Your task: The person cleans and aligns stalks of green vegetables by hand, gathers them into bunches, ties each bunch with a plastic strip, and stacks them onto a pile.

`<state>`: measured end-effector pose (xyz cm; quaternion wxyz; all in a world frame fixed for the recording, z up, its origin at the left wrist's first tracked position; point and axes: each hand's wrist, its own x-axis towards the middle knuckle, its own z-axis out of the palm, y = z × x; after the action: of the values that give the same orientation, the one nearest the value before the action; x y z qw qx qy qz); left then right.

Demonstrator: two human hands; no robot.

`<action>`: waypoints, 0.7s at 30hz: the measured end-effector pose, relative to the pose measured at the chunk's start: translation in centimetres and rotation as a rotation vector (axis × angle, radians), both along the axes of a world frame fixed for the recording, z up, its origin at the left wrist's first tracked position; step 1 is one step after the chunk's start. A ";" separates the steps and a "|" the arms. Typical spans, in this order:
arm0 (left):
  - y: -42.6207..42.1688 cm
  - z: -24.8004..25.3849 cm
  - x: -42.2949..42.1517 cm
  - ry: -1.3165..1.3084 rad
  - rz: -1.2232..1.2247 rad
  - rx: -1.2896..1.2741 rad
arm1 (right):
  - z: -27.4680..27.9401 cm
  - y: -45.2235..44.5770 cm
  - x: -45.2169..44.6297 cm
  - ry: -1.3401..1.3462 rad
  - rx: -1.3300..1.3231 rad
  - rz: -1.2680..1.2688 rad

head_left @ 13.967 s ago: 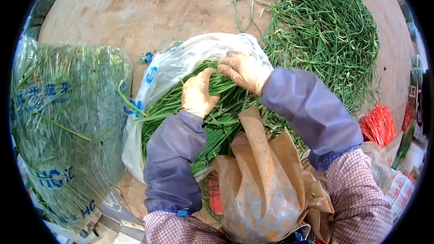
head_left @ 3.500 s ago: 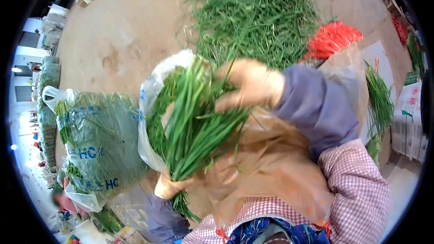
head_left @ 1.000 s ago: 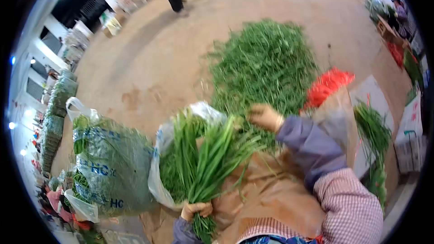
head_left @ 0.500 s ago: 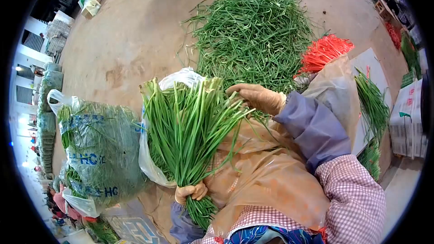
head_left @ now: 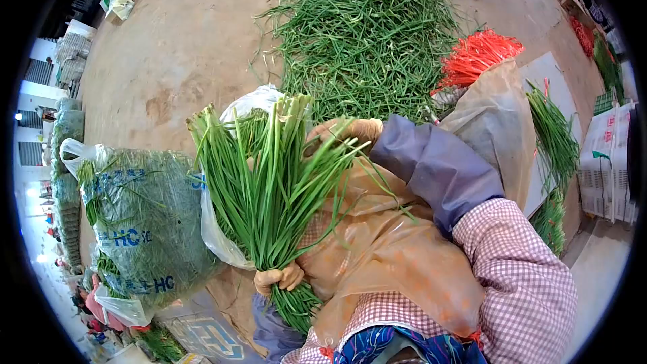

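A thick bunch of long green stalks (head_left: 259, 182) stands fanned out in front of me. Its narrow lower part is wrapped by the gloved fingers of my left hand (head_left: 279, 278), with leaf tips hanging below. My right hand (head_left: 347, 132), also gloved, is at the bunch's upper right side. Leaves partly cover its fingers, and whether they grip any stalks cannot be made out. Behind the bunch lies an open white plastic bag (head_left: 226, 232) with more greens inside.
A full printed bag (head_left: 151, 222) of greens stands at left. Ahead, a large heap of loose greens (head_left: 364, 40) lies on the floor, beside red ties (head_left: 482, 57). At right are a small tied bunch (head_left: 554, 131) and a white crate (head_left: 606, 162). A person is partly visible at far lower left.
My right hand has come from beside the bunch to its upper right edge. The bunch, held in my left hand, appears slightly further left and higher; the whole view has also shifted.
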<state>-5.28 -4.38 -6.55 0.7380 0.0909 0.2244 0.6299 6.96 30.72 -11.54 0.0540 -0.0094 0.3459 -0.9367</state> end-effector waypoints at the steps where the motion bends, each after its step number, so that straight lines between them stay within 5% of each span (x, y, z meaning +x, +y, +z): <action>1: 0.1 0.0 0.0 0.007 -0.001 0.023 | -0.2 0.1 -0.2 0.151 0.091 -0.115; 3: 0.1 1.3 0.8 0.058 0.093 -0.074 | 0.3 1.2 0.7 -0.258 0.196 -0.276; 5: 0.1 1.3 1.0 0.075 0.120 -0.091 | 1.1 4.0 3.2 -0.115 -0.238 -0.350; 7: 0.1 0.5 0.7 0.059 0.086 -0.036 | -0.2 6.7 5.0 0.030 -0.234 -0.677; 10: 0.2 1.0 0.8 0.097 0.102 -0.080 | 3.3 4.6 7.9 -0.439 -0.049 -0.733; 13: 0.3 1.0 1.1 0.136 0.112 -0.118 | 6.4 -1.7 9.3 -0.563 0.420 -0.405; 15: 0.5 1.3 1.3 0.156 0.134 -0.138 | 5.7 -6.2 7.8 -0.573 0.603 -0.546; 17: 0.9 2.0 1.8 0.169 0.169 -0.144 | 6.9 -5.5 6.6 -0.677 0.420 -0.484; 21: 0.4 2.2 1.8 0.133 0.180 -0.173 | 4.0 -0.3 6.5 -0.516 -0.064 -0.783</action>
<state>-3.50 -3.95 -4.34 0.6671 0.0480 0.3336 0.6644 13.46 30.43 -7.55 -0.2196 0.3536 0.2697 -0.8684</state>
